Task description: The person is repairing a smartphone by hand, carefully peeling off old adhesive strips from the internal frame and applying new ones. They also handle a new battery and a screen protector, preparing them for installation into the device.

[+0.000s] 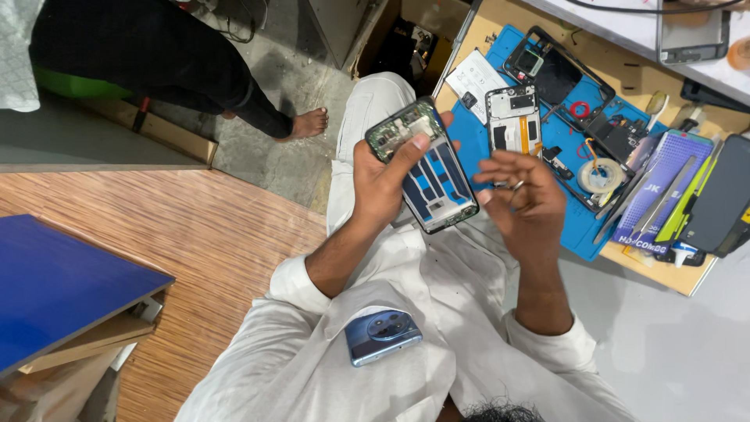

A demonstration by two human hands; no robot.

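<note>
Clamped in the left hand, the opened phone frame sat above the lap, its long axis running from upper left, where the circuit board showed, down to lower right. Just right of it, the right hand pinched small tweezers, tips toward the frame.

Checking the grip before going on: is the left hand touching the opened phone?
Touching. The head view shows the left hand wrapped around the opened phone, thumb lying across its upper part.

Blue-panelled opened phone frame, blue work mat, white clothes, blue phone.
</note>
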